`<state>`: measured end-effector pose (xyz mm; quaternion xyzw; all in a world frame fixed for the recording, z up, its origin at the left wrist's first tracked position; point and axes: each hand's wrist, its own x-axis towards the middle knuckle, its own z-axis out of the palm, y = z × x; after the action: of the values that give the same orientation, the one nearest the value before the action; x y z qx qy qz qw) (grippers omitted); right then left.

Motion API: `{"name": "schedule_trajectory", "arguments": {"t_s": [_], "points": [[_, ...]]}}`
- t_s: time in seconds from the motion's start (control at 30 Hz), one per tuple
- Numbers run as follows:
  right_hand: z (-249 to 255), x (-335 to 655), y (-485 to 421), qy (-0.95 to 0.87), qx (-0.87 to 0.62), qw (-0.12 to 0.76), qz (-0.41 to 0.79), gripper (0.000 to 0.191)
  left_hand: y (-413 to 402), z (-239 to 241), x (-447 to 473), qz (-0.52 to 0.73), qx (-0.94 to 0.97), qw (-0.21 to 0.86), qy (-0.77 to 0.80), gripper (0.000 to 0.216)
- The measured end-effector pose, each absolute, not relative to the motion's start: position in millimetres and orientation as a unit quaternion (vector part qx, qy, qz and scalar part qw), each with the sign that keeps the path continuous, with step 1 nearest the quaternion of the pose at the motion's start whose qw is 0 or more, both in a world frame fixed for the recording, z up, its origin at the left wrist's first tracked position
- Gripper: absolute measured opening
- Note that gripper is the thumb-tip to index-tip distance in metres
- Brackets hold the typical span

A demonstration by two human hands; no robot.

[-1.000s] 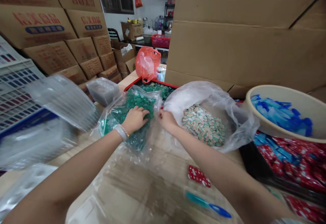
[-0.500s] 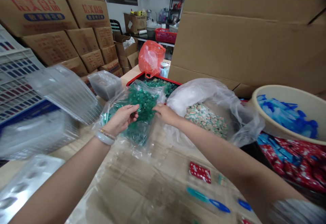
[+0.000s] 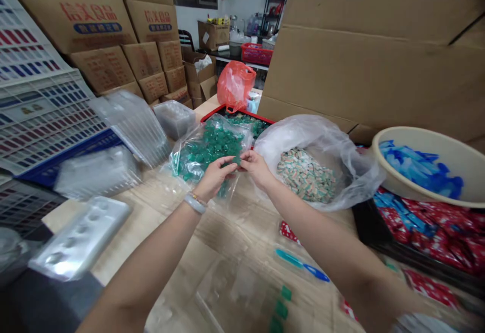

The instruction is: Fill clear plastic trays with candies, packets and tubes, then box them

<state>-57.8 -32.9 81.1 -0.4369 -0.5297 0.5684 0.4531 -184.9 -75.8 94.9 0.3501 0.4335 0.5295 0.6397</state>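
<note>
Over the near right edge of a clear plastic bag (image 3: pixel 182 163) of green pieces (image 3: pixel 223 141), my two hands meet fingertip to fingertip. My left hand (image 3: pixel 215 176), with a pale bangle at its wrist, pinches with thumb and forefinger. Opposite it, my right hand (image 3: pixel 258 167) is closed in a pinch too. Some green shows between the fingertips, but I cannot tell whether it is a held piece or the bag behind. Just right of my right hand lies a white plastic bag (image 3: pixel 291 128) of small striped pieces (image 3: pixel 306 176).
Clear plastic trays (image 3: pixel 136 126) and a white crate (image 3: pixel 45 105) stand left. A cream basin (image 3: pixel 428 136) of blue items is at right, above red packets (image 3: pixel 450 227). A blue tool (image 3: pixel 301 264), a red dotted packet (image 3: pixel 290 232) and green pieces (image 3: pixel 281 308) lie nearer.
Both hands were apart over the green bag; now their fingertips are together at its right side. The left hand has moved right. The camera view has shifted left.
</note>
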Motion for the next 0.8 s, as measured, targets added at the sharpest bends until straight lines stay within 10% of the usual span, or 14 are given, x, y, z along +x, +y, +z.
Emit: {"name": "schedule_trajectory", "arguments": {"t_s": [0.5,0.8], "points": [[98,-73,-40,-0.352,-0.351,0.402,0.769,0.021,-75,98,-213,0.522,0.234,0.671,0.471,0.007],[90,-82,-39,-0.378,-0.454,0.414,0.693,0.016,-73,91,-218,0.447,0.437,0.506,0.595,0.057]]}}
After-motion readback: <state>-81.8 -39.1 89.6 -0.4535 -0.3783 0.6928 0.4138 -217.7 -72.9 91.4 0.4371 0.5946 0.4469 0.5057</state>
